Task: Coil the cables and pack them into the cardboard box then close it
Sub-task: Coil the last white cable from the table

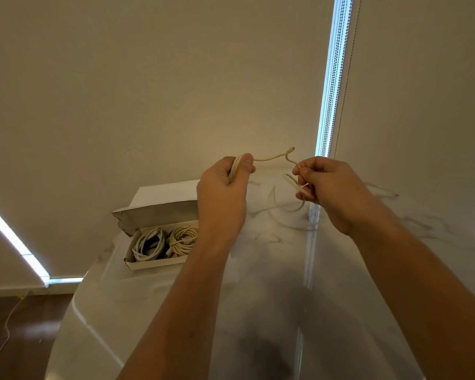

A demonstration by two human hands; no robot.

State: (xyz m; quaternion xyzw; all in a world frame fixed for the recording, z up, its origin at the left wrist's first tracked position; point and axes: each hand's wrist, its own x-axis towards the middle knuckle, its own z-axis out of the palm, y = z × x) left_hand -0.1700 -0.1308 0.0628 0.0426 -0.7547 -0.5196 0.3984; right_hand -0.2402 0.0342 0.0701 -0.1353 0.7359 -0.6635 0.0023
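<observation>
Cream cable strung across frame centre, partly looped at both ends. Lower left, the cardboard box sits open, lid up, white coil beside cream coil inside.

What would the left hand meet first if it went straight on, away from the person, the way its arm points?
Probably the wall: the left hand, gripping the cable, is raised above the open cardboard box. Depth is unclear.

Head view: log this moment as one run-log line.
left hand: grips cable loops | right hand: pinches free end | box: open, two coils inside | stage: coiling, not yet packed
</observation>
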